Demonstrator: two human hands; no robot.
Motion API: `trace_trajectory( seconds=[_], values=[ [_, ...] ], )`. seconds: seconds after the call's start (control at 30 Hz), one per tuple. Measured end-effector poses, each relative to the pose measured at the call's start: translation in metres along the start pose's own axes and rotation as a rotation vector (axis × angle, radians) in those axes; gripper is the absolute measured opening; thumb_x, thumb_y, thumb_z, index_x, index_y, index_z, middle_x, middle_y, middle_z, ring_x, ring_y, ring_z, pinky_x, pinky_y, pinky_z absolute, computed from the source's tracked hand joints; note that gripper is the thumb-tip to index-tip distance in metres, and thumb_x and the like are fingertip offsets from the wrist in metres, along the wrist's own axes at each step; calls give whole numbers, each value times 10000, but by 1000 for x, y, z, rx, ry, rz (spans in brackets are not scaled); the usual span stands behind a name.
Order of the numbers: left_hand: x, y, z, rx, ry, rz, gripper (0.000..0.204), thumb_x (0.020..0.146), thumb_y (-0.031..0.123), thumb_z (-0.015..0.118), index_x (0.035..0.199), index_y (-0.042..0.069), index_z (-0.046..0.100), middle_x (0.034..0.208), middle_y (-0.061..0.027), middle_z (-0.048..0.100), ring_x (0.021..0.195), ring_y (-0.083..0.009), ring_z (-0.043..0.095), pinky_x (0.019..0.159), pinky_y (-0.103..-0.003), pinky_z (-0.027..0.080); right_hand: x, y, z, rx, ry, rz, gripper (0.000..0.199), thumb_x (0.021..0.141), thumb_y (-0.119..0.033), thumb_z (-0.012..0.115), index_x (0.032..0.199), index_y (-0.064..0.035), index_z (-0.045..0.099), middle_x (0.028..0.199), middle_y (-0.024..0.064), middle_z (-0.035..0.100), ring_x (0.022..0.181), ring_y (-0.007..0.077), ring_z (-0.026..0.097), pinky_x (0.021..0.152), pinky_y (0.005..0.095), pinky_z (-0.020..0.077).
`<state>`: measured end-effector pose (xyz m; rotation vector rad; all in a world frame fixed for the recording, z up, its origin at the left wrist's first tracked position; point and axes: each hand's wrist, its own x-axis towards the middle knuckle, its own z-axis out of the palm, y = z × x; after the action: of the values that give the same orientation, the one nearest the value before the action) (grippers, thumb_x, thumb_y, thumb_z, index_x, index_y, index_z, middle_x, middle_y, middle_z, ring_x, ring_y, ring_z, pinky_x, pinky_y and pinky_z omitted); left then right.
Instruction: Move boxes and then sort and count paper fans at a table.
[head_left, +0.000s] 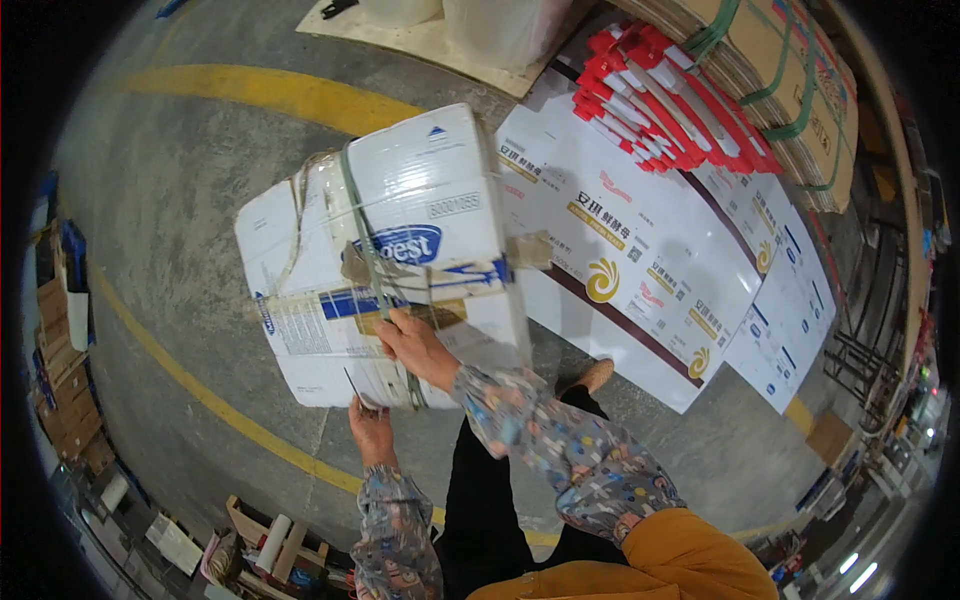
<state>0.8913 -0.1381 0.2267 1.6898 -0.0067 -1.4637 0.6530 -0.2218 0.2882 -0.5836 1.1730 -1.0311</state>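
Note:
A white cardboard box point(400, 200) with blue print, brown tape and a green strap around it is held up in front of me, tilted. My right hand point(415, 345) grips the green strap on the box's near face. My left hand point(370, 428) is under the box's lower edge, pinching a small thin dark tool against the cardboard. Both forearms wear patterned sleeves.
Flattened white printed cartons point(640, 250) lie on the concrete floor to the right, with red and white strips point(670, 100) on top and strapped brown cardboard stacks point(800, 90) beyond. Yellow floor lines point(270, 90) curve past. Cardboard and clutter point(70, 380) line the left edge.

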Motion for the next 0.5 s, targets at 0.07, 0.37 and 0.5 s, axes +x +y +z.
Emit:
trace_trajectory(
  seconds=[0.07,0.37,0.5],
  values=[
    [17,-7,-2,190,-74,38,463,915,296,480,1325,93,408,1313,-112,439,1185,-283,434,1015,-463,306,24,43,-4,-119,93,-29,281,918,-267,488,875,8,527,714,99,550,663,206,544,616,346,428],
    [-6,-52,78,1273,-293,92,606,832,215,638,1346,15,387,1421,-168,328,1300,-327,326,1049,-404,294,-134,146,-77,-605,26,150,250,910,-235,464,775,-25,453,639,173,462,590,339,510,562,452,375],
    [14,-53,54,1449,-369,231,555,823,251,650,1281,-4,468,1346,-193,424,1260,-348,371,1029,-420,324,-214,157,-122,-614,131,233,254,917,-246,451,798,-23,477,633,160,451,568,327,472,563,466,376]
  ],
)
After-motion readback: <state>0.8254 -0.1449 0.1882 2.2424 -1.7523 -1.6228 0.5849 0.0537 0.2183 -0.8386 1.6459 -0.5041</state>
